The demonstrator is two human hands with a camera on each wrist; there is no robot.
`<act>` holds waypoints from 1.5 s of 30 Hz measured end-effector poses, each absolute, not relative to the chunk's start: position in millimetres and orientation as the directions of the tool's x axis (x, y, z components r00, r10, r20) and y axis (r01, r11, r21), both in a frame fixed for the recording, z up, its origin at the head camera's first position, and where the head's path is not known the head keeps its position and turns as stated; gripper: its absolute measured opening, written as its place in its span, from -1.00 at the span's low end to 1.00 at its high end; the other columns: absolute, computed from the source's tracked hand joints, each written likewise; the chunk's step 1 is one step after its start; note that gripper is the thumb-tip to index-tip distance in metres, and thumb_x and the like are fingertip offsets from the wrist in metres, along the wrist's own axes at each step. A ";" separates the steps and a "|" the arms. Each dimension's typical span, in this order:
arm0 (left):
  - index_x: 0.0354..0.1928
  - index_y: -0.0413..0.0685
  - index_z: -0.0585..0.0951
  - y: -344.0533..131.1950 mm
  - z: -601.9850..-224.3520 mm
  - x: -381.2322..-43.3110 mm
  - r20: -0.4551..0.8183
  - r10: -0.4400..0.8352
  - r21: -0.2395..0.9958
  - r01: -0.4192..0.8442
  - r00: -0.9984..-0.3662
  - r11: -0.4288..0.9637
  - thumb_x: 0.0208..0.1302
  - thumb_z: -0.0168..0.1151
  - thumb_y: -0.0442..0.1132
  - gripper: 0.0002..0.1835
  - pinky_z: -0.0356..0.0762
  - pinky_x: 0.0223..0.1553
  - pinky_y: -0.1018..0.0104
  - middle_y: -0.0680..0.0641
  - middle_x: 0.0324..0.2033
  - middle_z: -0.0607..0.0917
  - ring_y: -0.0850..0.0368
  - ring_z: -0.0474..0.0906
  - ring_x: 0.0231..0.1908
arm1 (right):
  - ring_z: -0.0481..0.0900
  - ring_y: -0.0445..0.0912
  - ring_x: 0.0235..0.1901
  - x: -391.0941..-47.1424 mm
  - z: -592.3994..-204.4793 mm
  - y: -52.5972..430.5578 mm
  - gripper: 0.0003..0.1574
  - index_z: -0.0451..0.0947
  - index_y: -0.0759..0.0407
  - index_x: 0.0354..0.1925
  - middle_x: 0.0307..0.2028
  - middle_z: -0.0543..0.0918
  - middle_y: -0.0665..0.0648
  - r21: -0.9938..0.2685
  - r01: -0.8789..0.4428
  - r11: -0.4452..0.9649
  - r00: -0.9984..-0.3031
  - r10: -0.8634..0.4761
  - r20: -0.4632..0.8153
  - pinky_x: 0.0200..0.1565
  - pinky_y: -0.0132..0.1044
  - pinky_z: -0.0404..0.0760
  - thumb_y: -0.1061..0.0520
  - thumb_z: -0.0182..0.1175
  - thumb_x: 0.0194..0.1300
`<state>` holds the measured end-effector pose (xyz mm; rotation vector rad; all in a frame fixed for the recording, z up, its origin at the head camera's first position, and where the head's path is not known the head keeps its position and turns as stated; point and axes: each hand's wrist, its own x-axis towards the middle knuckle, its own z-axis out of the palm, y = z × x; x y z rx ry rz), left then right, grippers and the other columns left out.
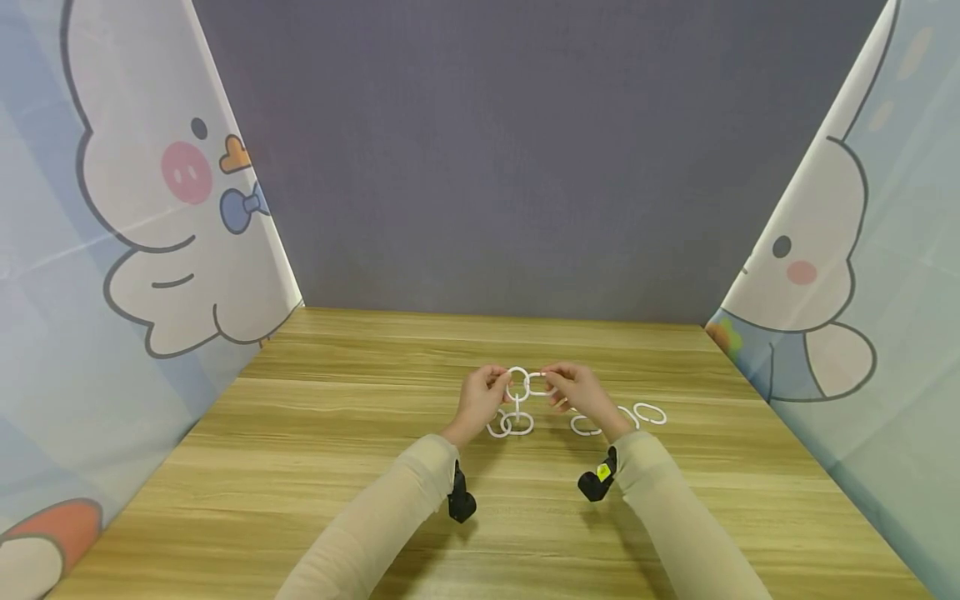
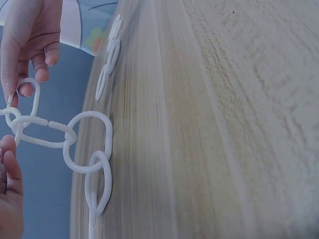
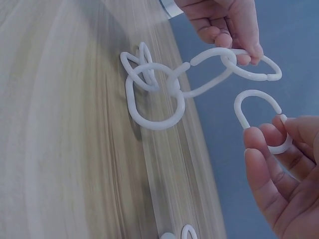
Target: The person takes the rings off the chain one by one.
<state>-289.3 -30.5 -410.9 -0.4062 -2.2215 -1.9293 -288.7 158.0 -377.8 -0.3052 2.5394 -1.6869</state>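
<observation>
While the left hand [image 1: 478,398] pinches the raised end of a white chain [image 3: 180,102], the right hand [image 1: 583,393] pinches a separate link [image 3: 239,110].
More links [image 1: 654,422] lie on the desk [image 1: 525,533].

Soft light is falling over the wood-grain tabletop [image 1: 225,483], faint shadows lying beneath the grip. Behind the grip, the grey backdrop [image 1: 480,150] is looking dim. Bluish haze is washing both wrist views; the white plastic links [image 3: 155,125] are showing sharply, the grain blurring away from the grip.
</observation>
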 end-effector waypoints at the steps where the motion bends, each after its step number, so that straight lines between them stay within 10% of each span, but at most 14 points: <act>1: -0.18 -0.41 0.54 -30.4 -411.1 -289.5 0.308 0.088 0.939 0.318 -0.947 0.129 0.33 0.08 -0.35 -0.80 0.59 -0.46 0.12 -0.37 -0.34 0.60 -0.10 0.57 -0.51 | 0.59 0.07 -0.46 -289.0 -377.7 158.8 -0.62 0.42 0.45 0.06 -0.31 0.52 0.37 -0.917 -0.129 0.376 -0.976 -0.211 0.051 -0.47 -0.16 0.61 0.19 -0.02 0.40; 9: -0.21 -0.35 0.56 -30.9 -411.5 -289.4 0.308 0.085 0.939 0.317 -0.948 0.131 0.33 0.08 -0.34 -0.83 0.58 -0.42 0.03 -0.35 -0.35 0.60 -0.18 0.57 -0.47 | 0.59 0.11 -0.45 -291.3 -376.8 162.1 -0.62 0.43 0.48 0.01 -0.31 0.55 0.40 -0.912 -0.152 0.381 -0.977 -0.197 0.081 -0.39 0.02 0.60 0.19 0.01 0.38; 17: -0.20 -0.34 0.56 -30.8 -411.6 -290.3 0.291 0.087 0.946 0.300 -0.953 0.123 0.33 0.07 -0.35 -0.84 0.54 -0.34 -0.10 -0.38 -0.32 0.59 -0.20 0.57 -0.44 | 0.54 -0.12 -0.55 -293.9 -374.7 165.0 -0.64 0.44 0.49 -0.01 -0.26 0.54 0.46 -0.917 -0.157 0.366 -0.977 -0.193 0.090 -0.53 -0.31 0.57 0.20 0.02 0.37; 29: -0.17 -0.40 0.55 -31.2 -411.3 -287.6 0.321 0.089 0.937 0.330 -0.943 0.114 0.33 0.08 -0.35 -0.81 0.59 -0.41 0.06 -0.34 -0.34 0.60 -0.05 0.56 -0.51 | 0.58 0.15 -0.44 -295.8 -372.2 173.9 -0.63 0.43 0.50 0.00 -0.42 0.59 0.15 -0.921 -0.165 0.353 -0.978 -0.176 0.108 -0.34 0.07 0.59 0.20 0.03 0.37; 35: -0.21 -0.40 0.55 -31.6 -411.6 -286.4 0.378 0.089 0.916 0.386 -0.922 0.109 0.32 0.10 -0.33 -0.80 0.57 -0.52 0.30 -0.26 -0.40 0.62 0.08 0.54 -0.56 | 0.56 -0.06 -0.51 -295.5 -370.7 178.3 -0.63 0.43 0.50 0.00 -0.27 0.54 0.43 -0.929 -0.157 0.335 -0.980 -0.167 0.105 -0.34 0.03 0.60 0.21 0.01 0.38; 45: -0.19 -0.36 0.56 -28.4 -409.5 -288.0 0.300 0.085 0.940 0.310 -0.950 0.144 0.33 0.08 -0.35 -0.82 0.56 -0.38 -0.06 -0.30 -0.36 0.61 -0.20 0.56 -0.45 | 0.58 -0.04 -0.49 -297.6 -370.2 187.7 -0.62 0.42 0.49 0.02 -0.27 0.57 0.39 -0.929 -0.159 0.335 -0.982 -0.153 0.113 -0.38 -0.09 0.62 0.20 0.02 0.38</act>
